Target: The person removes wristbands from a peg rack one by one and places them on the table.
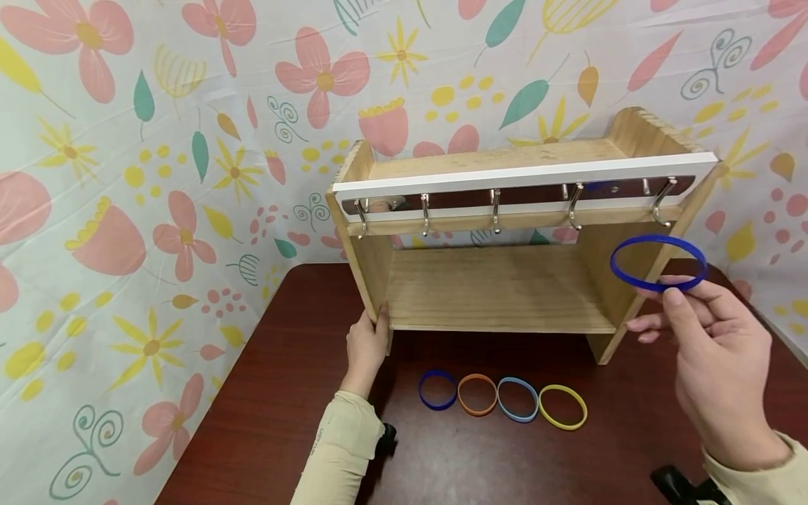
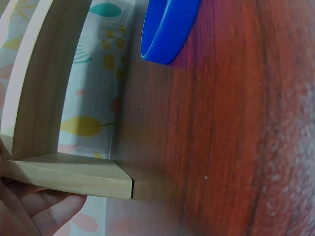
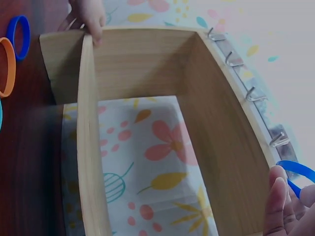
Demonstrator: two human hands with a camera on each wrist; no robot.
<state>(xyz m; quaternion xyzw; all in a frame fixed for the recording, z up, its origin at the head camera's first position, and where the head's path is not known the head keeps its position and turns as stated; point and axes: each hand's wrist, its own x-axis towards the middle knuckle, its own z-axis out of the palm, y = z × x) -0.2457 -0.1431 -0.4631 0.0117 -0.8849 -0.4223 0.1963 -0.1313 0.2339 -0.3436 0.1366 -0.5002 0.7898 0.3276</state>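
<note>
My right hand [image 1: 719, 365] pinches a dark blue wristband [image 1: 659, 238] between thumb and fingers, in front of the right end of a wooden rack [image 1: 492, 287]. A white strip with several metal hooks [image 1: 496, 210] runs along the rack's upper front edge; the hooks hang bare. The right wrist view shows the held band at the right edge, near the hooks. My left hand [image 1: 367, 347] grips the rack's left side panel low down, thumb on the front edge. In the left wrist view its fingers [image 2: 59, 214] lie against the outer face of the wood.
On the dark red table [image 1: 284, 393], in a row before the rack, lie a blue band [image 1: 438, 406], an orange band [image 1: 477, 413], a light blue band [image 1: 517, 419] and a yellow band [image 1: 563, 425]. A flower-patterned cloth [image 1: 189, 140] hangs behind.
</note>
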